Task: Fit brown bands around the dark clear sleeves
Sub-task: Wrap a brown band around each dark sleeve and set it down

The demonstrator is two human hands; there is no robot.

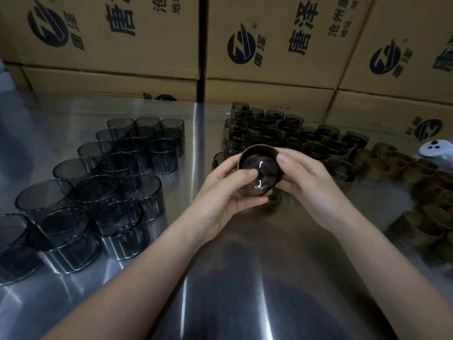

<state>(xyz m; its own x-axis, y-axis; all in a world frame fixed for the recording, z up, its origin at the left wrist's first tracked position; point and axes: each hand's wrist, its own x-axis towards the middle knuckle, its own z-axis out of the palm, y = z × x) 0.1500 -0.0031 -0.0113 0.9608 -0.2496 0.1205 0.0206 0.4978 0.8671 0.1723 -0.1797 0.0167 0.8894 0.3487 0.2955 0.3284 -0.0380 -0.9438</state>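
Fitting a band (257,148) on one sleeve (261,169), fingers (248,174) of left hand (228,195) and right hand (307,179) curl round it; many banded sleeves (294,136) stand done, many bare sleeves (117,168) wait.

Dark clear sleeves: bare sleeves (98,187) upright, clustered on the worktop (245,278) at left; banded sleeves (289,136) upright, grouped at back right; loose brown bands (392,163) heaped far right; one held sleeve (259,168), tilted, band round its far end.
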